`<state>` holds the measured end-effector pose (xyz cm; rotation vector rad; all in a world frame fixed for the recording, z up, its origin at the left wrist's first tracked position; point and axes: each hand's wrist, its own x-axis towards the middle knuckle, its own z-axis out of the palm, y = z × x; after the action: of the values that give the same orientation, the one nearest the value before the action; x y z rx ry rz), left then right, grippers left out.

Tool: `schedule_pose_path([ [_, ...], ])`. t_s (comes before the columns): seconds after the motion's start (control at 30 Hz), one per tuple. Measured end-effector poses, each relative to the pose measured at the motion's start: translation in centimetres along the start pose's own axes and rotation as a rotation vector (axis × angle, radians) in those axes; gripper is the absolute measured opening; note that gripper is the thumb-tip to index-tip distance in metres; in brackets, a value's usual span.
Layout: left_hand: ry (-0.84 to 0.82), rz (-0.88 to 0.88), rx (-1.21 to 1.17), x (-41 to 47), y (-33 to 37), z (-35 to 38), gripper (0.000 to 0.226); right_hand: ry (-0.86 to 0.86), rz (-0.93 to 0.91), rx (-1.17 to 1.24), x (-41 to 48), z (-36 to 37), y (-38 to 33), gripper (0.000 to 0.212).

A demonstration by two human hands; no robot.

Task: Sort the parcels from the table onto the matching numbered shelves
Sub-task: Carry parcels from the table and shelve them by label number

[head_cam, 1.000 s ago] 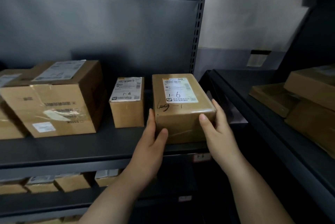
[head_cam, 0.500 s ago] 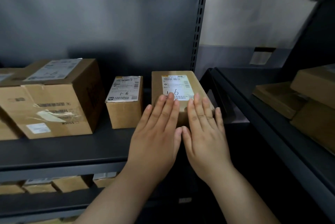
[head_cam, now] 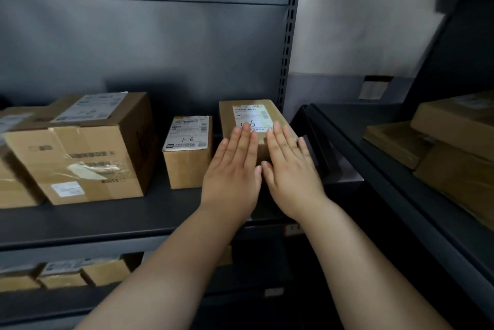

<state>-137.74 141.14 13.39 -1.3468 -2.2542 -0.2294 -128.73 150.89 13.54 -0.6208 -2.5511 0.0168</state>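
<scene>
Placing looks nearly done: the parcel (head_cam: pixel 252 115) sits on the shelf (head_cam: pixel 133 217) just right of a small box (head_cam: pixel 187 153) marked 1-6, its own mark half covered but seemingly the same. The left hand (head_cam: pixel 232 169) and right hand (head_cam: pixel 291 166) press flat against it, fingers straight, gripping nothing. Next, they need only draw back for another.

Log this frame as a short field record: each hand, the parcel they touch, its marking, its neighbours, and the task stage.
left hand: flat, fingers straight, pressing the parcel's near face
right hand: flat, fingers straight, pressing beside the left hand
parcel: brown carton lying on the shelf, at its right end, label up
marking: handwritten, ends in 6, partly hidden by fingertips
neighbours: small carton marked 1-6 to its left, apart; large taped carton further left
stage: parcel on the shelf, hands not yet withdrawn
</scene>
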Motion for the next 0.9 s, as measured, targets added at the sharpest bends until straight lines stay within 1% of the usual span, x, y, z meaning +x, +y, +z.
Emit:
schedule_pose_path([
  [0.07, -0.052, 0.01, 0.02, -0.7, 0.1, -0.3, 0.063, 0.007, 0.004, -0.045, -0.4, -0.4, -0.3, 0.065],
  [0.13, 0.025, 0.033, -0.016, -1.9, 0.0, -0.5, 0.061, 0.014, 0.03, -0.06, -1.6, -0.7, -1.2, 0.069],
  [0.2, 0.11, 0.078, -0.054, -3.7, -0.4, -0.8, 0.061, 0.007, 0.059, -0.059, -3.5, -0.8, -2.4, 0.066],
  [0.27, 0.139, 0.155, -0.11, -5.6, -1.2, -1.0, 0.059, 0.01, 0.096, -0.051, -5.6, -0.9, -4.0, 0.064],
  [0.37, 0.111, 0.216, -0.141, -8.1, -2.3, -1.9, 0.059, 0.03, 0.172, -0.053, -8.5, -1.3, -6.4, 0.062],
  [0.47, 0.095, 0.264, -0.149, -10.6, -3.1, -3.0, 0.058, 0.037, 0.252, -0.104, -11.9, -2.5, -9.2, 0.061],
  [0.57, 0.135, 0.367, -0.221, -13.8, -3.7, -4.4, 0.059, 0.03, 0.349, -0.149, -16.0, -4.0, -12.4, 0.063],
  [0.67, 0.159, 0.49, -0.297, -17.4, -3.8, -5.7, 0.059, 0.019, 0.446, -0.178, -20.5, -5.2, -15.8, 0.06],
  [0.8, 0.112, 0.593, -0.384, -22.1, -2.2, -7.9, 0.059, -0.02, 0.585, -0.226, -26.7, -7.3, -19.3, 0.061],
  [0.9, 0.09, 0.735, -0.439, -25.4, 0.5, -10.0, 0.06, -0.009, 0.719, -0.288, -31.6, -9.8, -20.9, 0.063],
])
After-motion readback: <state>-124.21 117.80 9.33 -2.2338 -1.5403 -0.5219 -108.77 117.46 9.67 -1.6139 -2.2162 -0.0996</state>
